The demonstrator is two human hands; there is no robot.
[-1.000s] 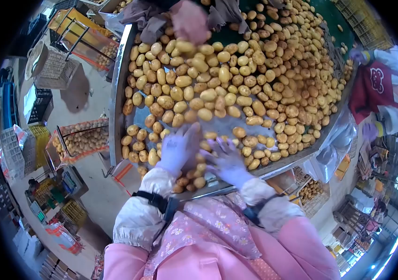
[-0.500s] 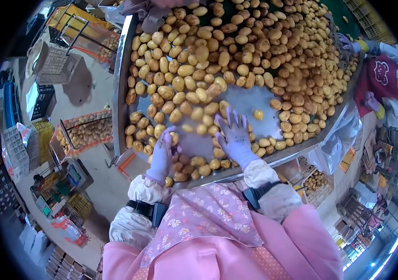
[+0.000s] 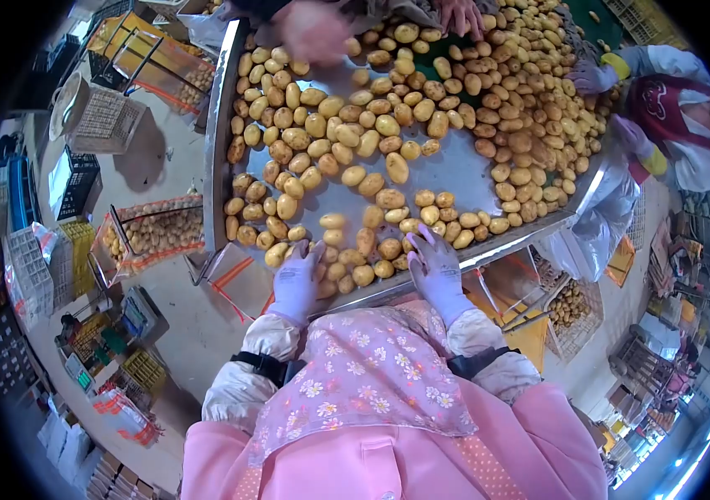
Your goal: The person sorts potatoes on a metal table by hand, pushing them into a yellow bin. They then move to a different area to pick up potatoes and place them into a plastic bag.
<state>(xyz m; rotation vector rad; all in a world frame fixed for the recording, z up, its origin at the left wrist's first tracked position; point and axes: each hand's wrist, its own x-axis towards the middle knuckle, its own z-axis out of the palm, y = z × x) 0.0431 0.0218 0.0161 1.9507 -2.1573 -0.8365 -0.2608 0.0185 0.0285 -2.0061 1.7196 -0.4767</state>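
Observation:
Many yellow-brown potatoes lie loose over a metal sorting table. My left hand, in a pale purple glove, rests at the near edge with fingers apart, touching potatoes in front of it. My right hand, gloved alike, lies at the same edge farther right, its fingers spread against potatoes by the rim. Between the two hands is a small group of potatoes. Neither hand is closed round a potato.
Across the table a co-worker's blurred hand and another hand reach in. On the right a person in a red apron works at the heap. A mesh bag of potatoes stands left; plastic sheeting hangs right.
Both my hands have drawn back toward the near edge, with potatoes gathered between them. More bare metal shows mid-table. The far co-worker's hands have come into view over the potatoes.

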